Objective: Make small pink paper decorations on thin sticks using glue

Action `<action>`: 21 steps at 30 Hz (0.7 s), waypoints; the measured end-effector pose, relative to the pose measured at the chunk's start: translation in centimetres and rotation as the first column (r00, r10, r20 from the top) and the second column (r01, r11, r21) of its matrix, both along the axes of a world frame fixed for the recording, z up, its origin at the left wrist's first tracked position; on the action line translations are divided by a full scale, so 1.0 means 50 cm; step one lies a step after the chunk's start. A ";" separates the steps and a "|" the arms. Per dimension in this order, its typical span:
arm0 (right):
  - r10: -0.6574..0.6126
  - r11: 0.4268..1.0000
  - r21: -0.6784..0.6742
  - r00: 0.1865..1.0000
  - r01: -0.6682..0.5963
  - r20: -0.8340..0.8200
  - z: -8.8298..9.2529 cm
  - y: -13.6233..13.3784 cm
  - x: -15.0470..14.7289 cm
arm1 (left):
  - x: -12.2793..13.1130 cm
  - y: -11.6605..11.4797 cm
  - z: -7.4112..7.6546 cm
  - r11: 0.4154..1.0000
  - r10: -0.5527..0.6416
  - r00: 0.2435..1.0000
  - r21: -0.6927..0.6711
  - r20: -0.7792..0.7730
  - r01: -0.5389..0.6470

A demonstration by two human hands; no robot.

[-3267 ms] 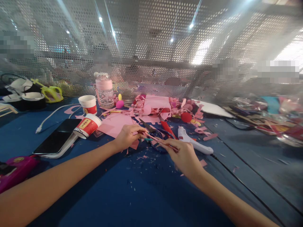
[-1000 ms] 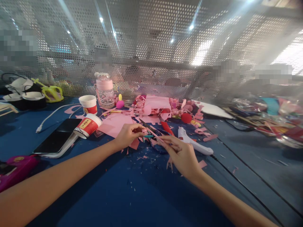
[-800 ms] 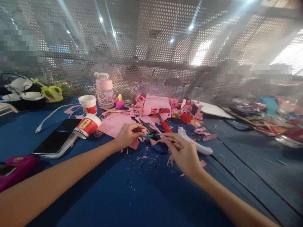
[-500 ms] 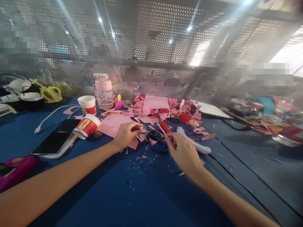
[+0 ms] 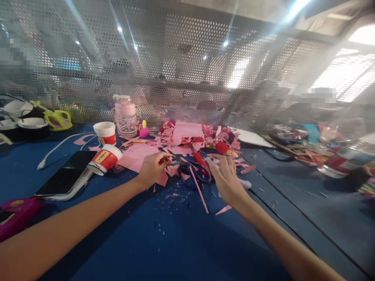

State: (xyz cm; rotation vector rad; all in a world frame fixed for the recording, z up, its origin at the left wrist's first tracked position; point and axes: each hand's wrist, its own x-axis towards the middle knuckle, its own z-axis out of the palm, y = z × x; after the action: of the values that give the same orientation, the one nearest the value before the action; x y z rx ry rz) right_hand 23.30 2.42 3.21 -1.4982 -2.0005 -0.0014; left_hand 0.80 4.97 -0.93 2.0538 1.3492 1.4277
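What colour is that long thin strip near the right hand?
The strip is pink, seen best in the head view.

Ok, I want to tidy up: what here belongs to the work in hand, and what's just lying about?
Likely in use: pink strip, scissors, pink sheet, glue gun, teal piece at the left hand.
Likely just lying about: black phone, tilted paper cup, pink-topped bottle.

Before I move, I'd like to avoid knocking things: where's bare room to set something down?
Widest: the blue tabletop between the forearms, nearer than the long pink strip, nearly bare. Another, lightly littered, lies at right, nearer than the plastic packaging. It's crowded around the scissors, the pink paper pile and the paper cups.
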 end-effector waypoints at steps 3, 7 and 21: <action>-0.193 0.979 -0.019 0.953 0.203 0.232 0.021 0.008 0.024 | -0.001 0.001 0.000 1.000 -0.011 1.000 0.022 -0.001 0.011; -0.151 0.861 -0.301 0.772 0.409 0.617 0.036 0.027 0.082 | 0.000 0.001 0.000 0.999 -0.030 0.999 0.033 0.027 0.029; -0.145 0.942 -0.156 0.780 0.297 0.609 0.057 0.056 0.121 | -0.001 0.009 -0.004 0.987 -0.154 0.981 -0.018 0.116 0.157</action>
State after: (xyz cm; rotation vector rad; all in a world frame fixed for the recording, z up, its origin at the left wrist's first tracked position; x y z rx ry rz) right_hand 29.34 5.24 6.03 -2.0873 -2.3431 -0.3833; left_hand 0.77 5.41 -1.12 1.9796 1.1303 1.4284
